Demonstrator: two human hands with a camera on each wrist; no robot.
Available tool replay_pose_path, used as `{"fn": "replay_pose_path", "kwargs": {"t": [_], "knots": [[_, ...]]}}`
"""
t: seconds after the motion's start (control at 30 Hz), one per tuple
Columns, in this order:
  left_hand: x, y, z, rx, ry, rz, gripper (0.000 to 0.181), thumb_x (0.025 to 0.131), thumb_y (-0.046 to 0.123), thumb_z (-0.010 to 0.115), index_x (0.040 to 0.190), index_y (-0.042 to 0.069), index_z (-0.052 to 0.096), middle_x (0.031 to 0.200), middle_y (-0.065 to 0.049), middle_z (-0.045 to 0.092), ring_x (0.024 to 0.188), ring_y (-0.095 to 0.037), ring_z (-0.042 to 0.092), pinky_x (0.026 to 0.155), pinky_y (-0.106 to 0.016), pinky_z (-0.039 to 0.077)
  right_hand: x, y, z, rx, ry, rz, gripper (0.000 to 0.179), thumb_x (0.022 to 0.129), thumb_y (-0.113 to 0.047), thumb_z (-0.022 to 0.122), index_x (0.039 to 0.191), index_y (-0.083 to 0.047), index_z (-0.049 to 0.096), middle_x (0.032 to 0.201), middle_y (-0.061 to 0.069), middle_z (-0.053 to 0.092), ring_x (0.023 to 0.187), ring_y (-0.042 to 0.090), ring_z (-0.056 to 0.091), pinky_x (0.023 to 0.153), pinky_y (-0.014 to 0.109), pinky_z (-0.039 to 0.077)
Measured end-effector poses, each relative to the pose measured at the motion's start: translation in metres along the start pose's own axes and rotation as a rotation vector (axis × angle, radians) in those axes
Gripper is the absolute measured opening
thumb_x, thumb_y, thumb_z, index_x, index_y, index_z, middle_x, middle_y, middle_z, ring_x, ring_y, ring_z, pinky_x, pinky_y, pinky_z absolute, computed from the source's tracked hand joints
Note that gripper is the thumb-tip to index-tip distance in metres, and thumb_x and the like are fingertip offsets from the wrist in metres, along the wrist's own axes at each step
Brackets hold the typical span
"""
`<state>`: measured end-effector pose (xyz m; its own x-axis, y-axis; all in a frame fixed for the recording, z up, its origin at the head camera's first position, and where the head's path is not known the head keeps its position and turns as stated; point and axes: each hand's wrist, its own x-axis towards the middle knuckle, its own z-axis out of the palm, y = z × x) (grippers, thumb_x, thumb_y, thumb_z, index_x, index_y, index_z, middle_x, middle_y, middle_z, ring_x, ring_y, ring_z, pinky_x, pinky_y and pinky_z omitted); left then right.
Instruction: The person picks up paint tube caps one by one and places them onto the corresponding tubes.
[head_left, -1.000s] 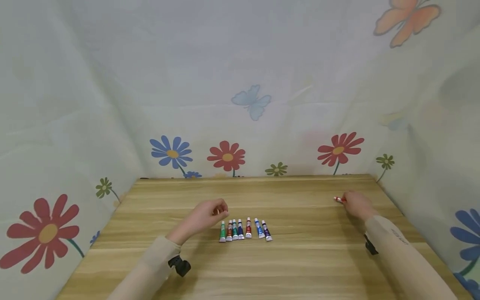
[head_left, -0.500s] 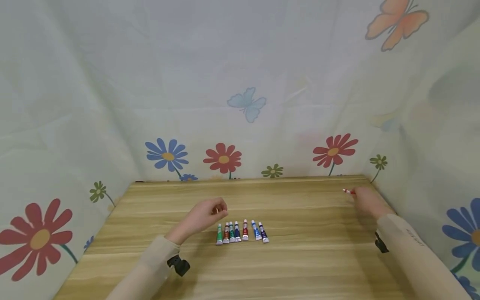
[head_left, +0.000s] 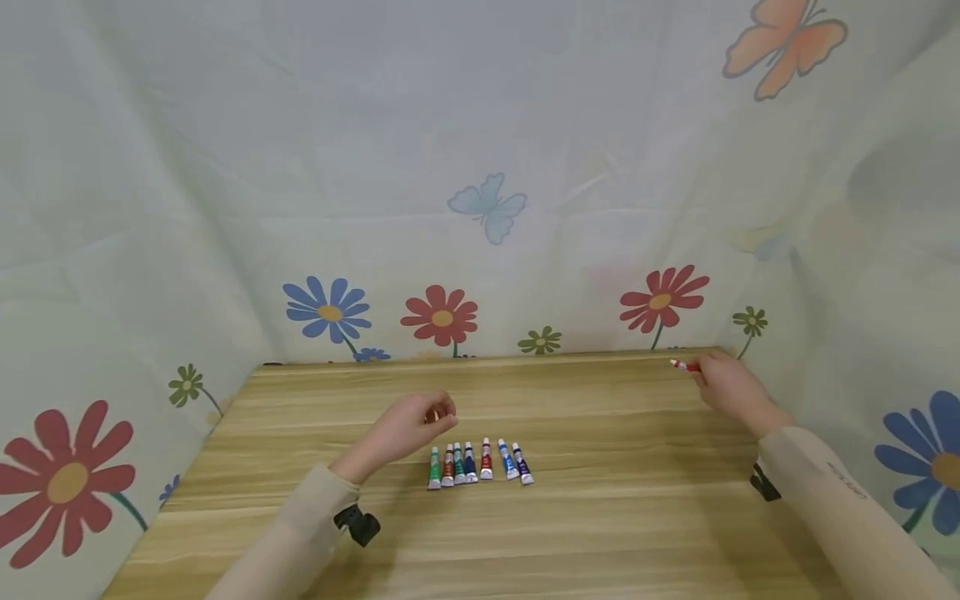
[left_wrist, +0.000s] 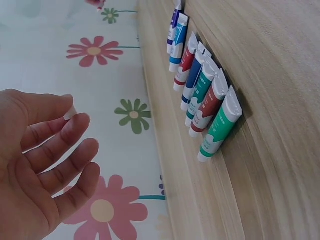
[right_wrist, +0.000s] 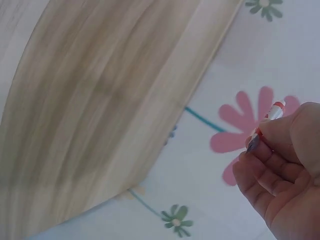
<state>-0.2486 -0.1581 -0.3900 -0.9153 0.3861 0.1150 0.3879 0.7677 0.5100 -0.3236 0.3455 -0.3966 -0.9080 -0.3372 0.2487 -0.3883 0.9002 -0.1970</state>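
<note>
My right hand (head_left: 729, 385) pinches a small red and white paint tube (head_left: 684, 365) near the table's far right corner. In the right wrist view the tube (right_wrist: 272, 112) sticks out between thumb and fingers, its narrow white end pointing up and away. At the table's middle my left hand (head_left: 408, 427) hovers behind and left of a row of paint tubes. Its thumb and index finger pinch a tiny white piece (left_wrist: 70, 113) that looks like a cap; the other fingers are loosely bent. The row includes a light green tube (left_wrist: 220, 127), a red tube (left_wrist: 186, 62) and a bright blue tube (head_left: 507, 460).
The wood-grain table (head_left: 585, 533) ends at a white backdrop (head_left: 360, 150) printed with flowers and butterflies, which encloses the back and both sides. A black wrist strap (head_left: 357, 525) with a camera sits on the left sleeve, another black strap (head_left: 765, 482) on the right.
My right hand has moved the red tube farther back, toward the table's far right corner. The left hand stays nearly still, and the row of tubes lies as before.
</note>
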Motion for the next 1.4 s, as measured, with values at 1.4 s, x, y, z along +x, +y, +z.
{"fn": "replay_pose_path", "kwargs": {"t": [1.4], "knots": [[0.015, 0.048, 0.000, -0.106, 0.129, 0.131, 0.016, 0.100, 0.023, 0.066, 0.111, 0.013, 0.069, 0.093, 0.008, 0.067, 0.082, -0.009, 0.060, 0.077, -0.027, 0.054, -0.008, -0.130, -0.004, 0.198, 0.115, -0.271, 0.014, 0.092, -0.006, 0.073, 0.104, 0.000, 0.069, 0.094, 0.004, 0.067, 0.080, 0.018, 0.058, 0.069, 0.035, 0.053]]}}
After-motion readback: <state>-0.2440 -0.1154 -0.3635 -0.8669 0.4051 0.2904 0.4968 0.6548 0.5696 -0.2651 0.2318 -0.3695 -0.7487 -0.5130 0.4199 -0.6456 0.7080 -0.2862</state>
